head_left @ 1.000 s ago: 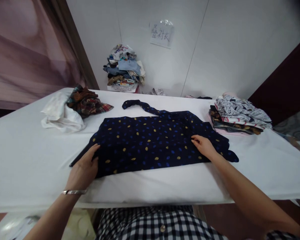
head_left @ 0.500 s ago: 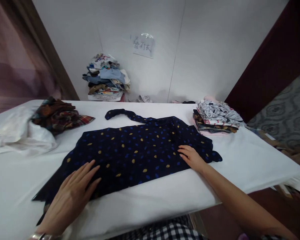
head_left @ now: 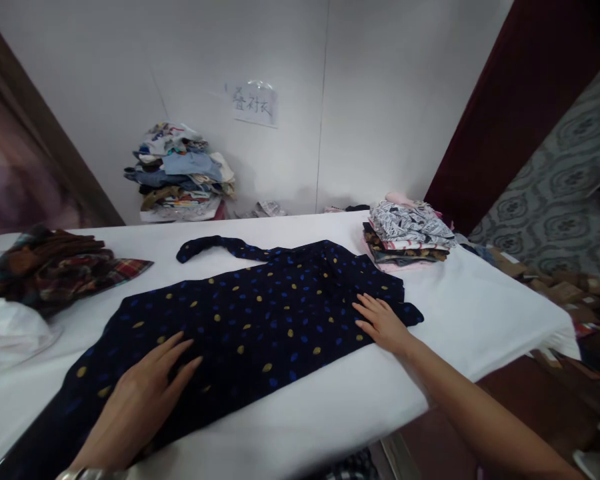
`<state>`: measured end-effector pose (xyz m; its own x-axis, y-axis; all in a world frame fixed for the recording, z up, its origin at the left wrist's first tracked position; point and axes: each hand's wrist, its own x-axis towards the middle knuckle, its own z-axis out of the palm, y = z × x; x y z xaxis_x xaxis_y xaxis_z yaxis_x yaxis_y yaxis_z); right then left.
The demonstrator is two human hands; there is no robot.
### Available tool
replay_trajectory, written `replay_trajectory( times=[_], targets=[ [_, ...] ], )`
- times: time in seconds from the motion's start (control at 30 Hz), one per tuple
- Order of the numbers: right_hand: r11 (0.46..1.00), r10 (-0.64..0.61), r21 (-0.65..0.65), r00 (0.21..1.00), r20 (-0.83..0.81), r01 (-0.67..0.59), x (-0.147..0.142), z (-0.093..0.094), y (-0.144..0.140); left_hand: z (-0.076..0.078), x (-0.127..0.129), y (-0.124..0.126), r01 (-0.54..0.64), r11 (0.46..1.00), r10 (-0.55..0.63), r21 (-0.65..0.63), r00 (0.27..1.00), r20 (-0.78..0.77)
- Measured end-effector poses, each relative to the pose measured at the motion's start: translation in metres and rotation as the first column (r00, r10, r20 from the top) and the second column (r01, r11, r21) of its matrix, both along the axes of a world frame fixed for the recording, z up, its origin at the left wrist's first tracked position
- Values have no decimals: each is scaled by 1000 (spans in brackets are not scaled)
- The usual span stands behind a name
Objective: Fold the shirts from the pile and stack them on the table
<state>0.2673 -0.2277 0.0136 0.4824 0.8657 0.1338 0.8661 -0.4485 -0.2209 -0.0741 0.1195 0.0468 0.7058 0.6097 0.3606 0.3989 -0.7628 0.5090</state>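
A dark navy shirt (head_left: 250, 307) with blue and yellow spots lies spread across the white-covered table (head_left: 485, 300). One of its sleeves curls out on the far side, and its lower part reaches the near left edge of the view. On the lower left part of the shirt my left hand (head_left: 145, 393) rests flat, fingers stretched out and holding nothing. My right hand (head_left: 383, 323) lies palm down near the shirt's right end, fingers extended, close to a short fold of sleeve.
A plaid and brown heap of clothes (head_left: 65, 267) lies at the left beside a white garment (head_left: 10, 333). Folded clothes (head_left: 410, 233) are stacked at the back right. Behind the table rises a tall clothes pile (head_left: 180, 173); a paper sign (head_left: 255, 103) hangs on the wall.
The view has turned to the right, so the table and piles appear further left. Both hands stay laid on the shirt, with fingers still extended.
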Motion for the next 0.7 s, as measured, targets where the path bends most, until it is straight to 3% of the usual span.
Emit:
replay_trajectory(
  times=[0.1, 0.2, 0.3, 0.4, 0.53, 0.7],
  targets=[
    [1000, -8, -18, 1000, -26, 7, -1, 3, 2, 29, 79, -33, 228, 966, -223, 120, 973, -53],
    [1000, -12, -19, 998, -55, 11, -1, 4, 1, 45, 166, -81, 476, 857, -461, 195, 879, -121],
    [1000, -1, -17, 996, -85, 0, 0, 6, 0, 45, 244, -134, 664, 709, -616, 236, 747, -251],
    [1000, 18, -15, 994, -112, -20, 2, 9, 0, 34, 302, -173, 740, 633, -626, 227, 662, -412],
    [999, 51, 16, 992, -117, -49, 3, 12, 0, 18, 348, -188, 750, 638, -594, 174, 623, -509],
    [999, 36, 3, 990, -134, -36, 3, 11, 0, 7, 369, -179, 702, 707, -589, 83, 650, -480]
  ],
)
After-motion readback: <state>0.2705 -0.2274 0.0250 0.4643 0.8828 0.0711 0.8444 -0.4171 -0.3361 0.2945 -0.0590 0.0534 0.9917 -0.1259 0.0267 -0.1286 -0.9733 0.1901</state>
